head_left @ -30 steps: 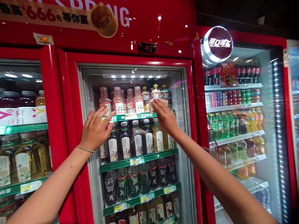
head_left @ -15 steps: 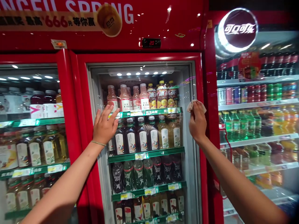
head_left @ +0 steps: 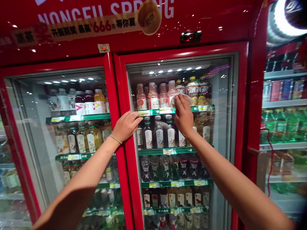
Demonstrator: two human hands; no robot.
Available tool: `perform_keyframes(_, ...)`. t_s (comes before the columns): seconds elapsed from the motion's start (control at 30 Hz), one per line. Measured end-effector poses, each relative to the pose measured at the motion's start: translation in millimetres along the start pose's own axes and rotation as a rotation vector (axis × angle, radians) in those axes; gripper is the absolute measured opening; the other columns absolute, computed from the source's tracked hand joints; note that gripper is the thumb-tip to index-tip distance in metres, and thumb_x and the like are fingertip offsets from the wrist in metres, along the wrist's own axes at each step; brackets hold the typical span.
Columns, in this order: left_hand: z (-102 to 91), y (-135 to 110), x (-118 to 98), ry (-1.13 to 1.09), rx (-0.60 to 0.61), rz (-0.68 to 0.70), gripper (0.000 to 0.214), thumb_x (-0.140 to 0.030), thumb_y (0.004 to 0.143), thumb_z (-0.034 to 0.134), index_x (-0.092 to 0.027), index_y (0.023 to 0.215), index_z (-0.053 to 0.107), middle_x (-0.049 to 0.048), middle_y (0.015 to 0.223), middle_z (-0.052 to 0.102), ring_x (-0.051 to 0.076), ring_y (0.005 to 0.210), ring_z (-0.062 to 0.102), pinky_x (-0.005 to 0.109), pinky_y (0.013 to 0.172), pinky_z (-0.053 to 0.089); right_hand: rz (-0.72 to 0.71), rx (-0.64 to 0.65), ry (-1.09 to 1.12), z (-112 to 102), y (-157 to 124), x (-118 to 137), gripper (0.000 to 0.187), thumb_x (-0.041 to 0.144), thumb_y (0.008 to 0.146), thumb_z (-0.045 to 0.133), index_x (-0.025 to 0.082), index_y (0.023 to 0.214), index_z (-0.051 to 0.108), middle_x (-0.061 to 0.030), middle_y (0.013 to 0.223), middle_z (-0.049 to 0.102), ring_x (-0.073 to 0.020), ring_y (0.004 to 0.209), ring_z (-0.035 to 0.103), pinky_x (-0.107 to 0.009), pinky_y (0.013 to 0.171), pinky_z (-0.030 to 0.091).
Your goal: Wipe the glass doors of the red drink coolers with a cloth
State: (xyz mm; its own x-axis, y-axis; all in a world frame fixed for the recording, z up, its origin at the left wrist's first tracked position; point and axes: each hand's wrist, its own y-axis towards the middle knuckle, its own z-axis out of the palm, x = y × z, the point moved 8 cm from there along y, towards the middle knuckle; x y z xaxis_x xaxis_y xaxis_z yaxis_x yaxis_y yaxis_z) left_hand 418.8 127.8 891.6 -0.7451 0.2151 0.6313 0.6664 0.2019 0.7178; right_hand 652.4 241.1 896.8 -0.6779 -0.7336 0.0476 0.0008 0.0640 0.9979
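My right hand [head_left: 184,115] presses a crumpled white cloth [head_left: 188,97] against the glass door [head_left: 222,127] of a red drinks fridge, level with the top shelf of bottles. The fingers are closed over the cloth and hide part of it. On the door's red left frame [head_left: 129,159] lies my left hand [head_left: 127,125], fingers extended and slightly bent, with nothing visible in it. Behind the glass stand pink-labelled bottles [head_left: 153,97] and, one shelf lower, dark bottles [head_left: 159,135] with white labels.
A second glass door [head_left: 50,134] with shelves of drinks adjoins on the left. On the right stands another drinks fridge [head_left: 279,103] with a round lit sign [head_left: 279,19]. A red cord [head_left: 270,159] hangs beside it. A small display [head_left: 191,36] sits above the door.
My right hand has slid the cloth leftward across the glass from the door's right edge. My left hand has moved onto the frame, its fingers less spread. The view has swung left.
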Motion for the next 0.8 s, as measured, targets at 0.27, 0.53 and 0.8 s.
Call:
perform_keyframes(0.27, -11.2, -60.7, 4.0, -0.043, -0.084, -0.017, 0.022, -0.013, 0.095, 0.053, -0.019, 0.109, 0.069, 0.0128, 0.124, 0.069, 0.026, 0.133, 0.060, 0.049, 0.116, 0.051, -0.137, 0.100, 0.112, 65.9, 20.0, 111.1, 0.081, 0.001, 0.095, 0.034, 0.038, 0.166, 0.016, 0.0066, 0.169, 0.032, -0.0232, 0.160, 0.022, -0.053, 0.133, 0.024)
perform_keyframes(0.53, 3.7, -75.4, 16.2, -0.120, -0.132, -0.046, 0.032, -0.014, 0.096, 0.053, -0.023, 0.123, 0.067, 0.0102, 0.128, 0.070, 0.025, 0.138, 0.057, 0.049, 0.118, 0.050, -0.368, 0.291, 0.075, 93.4, -0.1, 166.5, 0.073, 0.004, 0.098, 0.039, 0.032, 0.164, 0.026, 0.0041, 0.166, 0.038, -0.0199, 0.158, 0.028, -0.046, 0.133, 0.028)
perform_keyframes(0.8, -8.1, -70.2, 6.0, -0.044, -0.146, -0.025, 0.029, -0.016, 0.094, 0.056, -0.023, 0.120, 0.068, 0.0106, 0.126, 0.069, 0.026, 0.135, 0.059, 0.048, 0.116, 0.050, -0.370, 0.267, -0.013, 51.1, -3.0, 101.0, 0.074, 0.000, 0.096, 0.036, 0.034, 0.162, 0.031, 0.0052, 0.167, 0.036, -0.0181, 0.158, 0.027, -0.044, 0.132, 0.030)
